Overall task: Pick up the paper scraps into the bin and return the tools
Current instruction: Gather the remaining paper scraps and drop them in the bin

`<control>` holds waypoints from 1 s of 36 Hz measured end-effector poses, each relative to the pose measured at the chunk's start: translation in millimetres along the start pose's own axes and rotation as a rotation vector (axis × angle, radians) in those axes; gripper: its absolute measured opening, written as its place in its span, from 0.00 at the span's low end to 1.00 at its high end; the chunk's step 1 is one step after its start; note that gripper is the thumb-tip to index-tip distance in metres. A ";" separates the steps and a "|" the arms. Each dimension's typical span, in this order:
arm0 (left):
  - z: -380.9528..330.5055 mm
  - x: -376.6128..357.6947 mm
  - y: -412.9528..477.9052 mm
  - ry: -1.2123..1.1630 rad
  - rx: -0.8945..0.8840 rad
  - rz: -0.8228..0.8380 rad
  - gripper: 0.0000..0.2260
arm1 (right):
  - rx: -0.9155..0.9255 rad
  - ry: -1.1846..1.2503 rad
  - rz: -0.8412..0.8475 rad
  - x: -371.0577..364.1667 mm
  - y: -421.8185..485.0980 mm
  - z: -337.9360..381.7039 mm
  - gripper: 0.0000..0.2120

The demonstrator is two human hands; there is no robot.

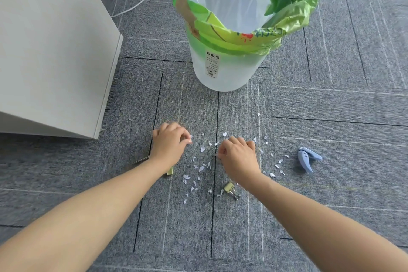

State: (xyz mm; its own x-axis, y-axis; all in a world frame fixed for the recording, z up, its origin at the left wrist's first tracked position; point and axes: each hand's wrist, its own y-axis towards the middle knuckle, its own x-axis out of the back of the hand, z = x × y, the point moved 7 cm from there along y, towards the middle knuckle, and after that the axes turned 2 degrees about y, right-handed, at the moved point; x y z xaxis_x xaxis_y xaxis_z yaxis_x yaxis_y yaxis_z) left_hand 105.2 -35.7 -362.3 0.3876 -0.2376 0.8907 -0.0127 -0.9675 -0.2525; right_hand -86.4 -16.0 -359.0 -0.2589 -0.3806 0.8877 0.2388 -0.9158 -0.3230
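Note:
Several small white paper scraps (201,168) lie scattered on the grey carpet between and around my hands. My left hand (170,141) rests knuckles-up on the carpet, its fingertips pinched at a scrap on the left edge of the pile. My right hand (237,151) is curled the same way, its thumb and finger pinched on a scrap. A translucent white bin (223,73) with a green-and-white bag stands just beyond the scraps. A blue folding tool (306,158) lies to the right. A yellow binder clip (230,189) lies near my right wrist. A pale green strip (170,171) shows under my left wrist.
A white cabinet (50,46) stands on the left, its corner close to my left hand. A thin white cord (136,4) trails on the carpet behind it.

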 end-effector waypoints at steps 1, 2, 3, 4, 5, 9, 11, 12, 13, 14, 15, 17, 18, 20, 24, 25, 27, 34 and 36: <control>-0.2 1.6 0.7 -0.007 0.000 -0.012 0.05 | 0.003 0.002 -0.017 2.2 2.2 1.8 0.05; -0.7 3.1 1.5 -0.008 -0.002 -0.023 0.05 | 0.005 0.005 -0.033 4.2 4.7 3.6 0.06; -1.8 4.6 2.6 -0.006 -0.006 -0.032 0.05 | 0.008 0.010 -0.047 6.6 7.5 5.7 0.06; -2.9 5.5 3.8 -0.003 -0.008 -0.034 0.04 | 0.008 0.015 -0.054 8.4 10.6 7.7 0.06; -4.1 6.2 5.1 0.000 -0.009 -0.034 0.04 | 0.004 0.020 -0.055 9.6 13.6 9.6 0.06; -4.9 4.5 10.2 0.009 0.025 -0.016 0.03 | -0.034 0.050 -0.041 9.4 21.7 11.7 0.05; -1.9 4.1 12.3 -0.022 0.058 -0.019 0.05 | -0.042 0.064 -0.039 6.8 22.6 10.1 0.04; -0.6 4.2 13.4 -0.036 0.066 -0.025 0.05 | -0.047 0.072 -0.043 5.7 22.6 8.9 0.04; 0.3 4.6 14.4 -0.046 0.070 -0.030 0.06 | -0.051 0.080 -0.052 5.4 22.5 8.1 0.04; 1.1 4.7 15.2 -0.054 0.072 -0.034 0.07 | -0.055 0.087 -0.060 5.0 22.3 7.6 0.04; 1.8 4.9 15.5 -0.060 0.071 -0.036 0.08 | -0.053 0.089 -0.070 5.1 22.3 7.9 0.05; 2.6 4.6 15.2 -0.067 0.062 -0.032 0.09 | -0.042 0.098 -0.078 4.3 23.0 8.2 0.05; 2.7 4.4 14.9 -0.071 0.055 -0.030 0.08 | -0.035 0.111 -0.080 3.9 23.4 8.0 0.06; 2.5 3.8 14.4 -0.085 0.044 -0.023 0.07 | -0.021 0.142 -0.088 3.9 24.4 7.3 0.07; 0.8 3.9 15.2 -0.092 0.042 -0.010 0.06 | 0.008 0.147 -0.076 2.7 28.5 8.3 0.08; 0.6 4.0 15.2 -0.088 0.042 -0.008 0.06 | 0.015 0.140 -0.068 2.5 30.0 9.4 0.09; -0.1 4.4 15.2 -0.078 0.039 -0.006 0.06 | 0.033 0.128 -0.058 2.3 32.9 10.7 0.08; 1.2 4.5 16.6 -0.095 0.040 0.010 0.06 | 0.063 0.098 -0.036 4.3 39.5 14.4 0.04; 0.4 5.3 18.1 -0.088 0.035 0.022 0.06 | 0.047 0.093 -0.027 5.7 42.7 15.5 0.03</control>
State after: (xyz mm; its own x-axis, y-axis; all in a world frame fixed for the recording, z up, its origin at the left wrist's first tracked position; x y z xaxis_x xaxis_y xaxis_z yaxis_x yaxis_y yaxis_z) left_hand 107.4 -54.4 -362.3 0.4671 -0.2491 0.8484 0.0093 -0.9581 -0.2864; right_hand -63.1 -55.3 -362.6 -0.3508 -0.3681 0.8611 0.2735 -0.9197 -0.2817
